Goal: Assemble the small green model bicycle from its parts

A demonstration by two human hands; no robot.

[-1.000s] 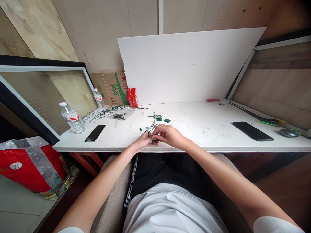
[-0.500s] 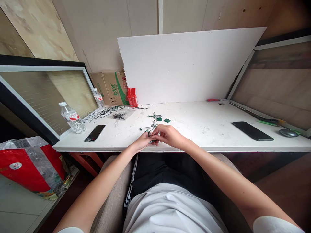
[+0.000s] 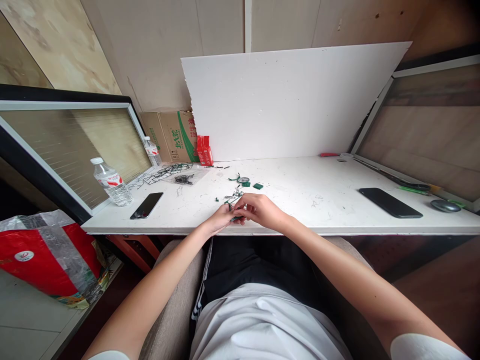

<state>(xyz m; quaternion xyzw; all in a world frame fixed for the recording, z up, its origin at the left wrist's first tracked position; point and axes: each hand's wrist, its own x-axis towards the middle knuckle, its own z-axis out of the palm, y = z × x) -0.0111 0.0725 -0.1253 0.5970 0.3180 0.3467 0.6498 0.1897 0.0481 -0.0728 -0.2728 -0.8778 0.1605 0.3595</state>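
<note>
Near the front edge of the white table, my left hand is closed around a small dark-green plastic piece, mostly hidden by the fingers. My right hand meets it from the right, its thumb and fingers pinched on the same piece. Just beyond the hands lie small green and grey loose parts. Farther back are a round grey part and a flat green square piece.
Left on the table are a black phone, a water bottle, thin dark plastic frames and a clear bag of dark parts. A larger black phone and a mouse lie right. A white board leans behind.
Hardly anything differs. Both hands stay together over the piece, with at most a tiny shift of the fingers.
</note>
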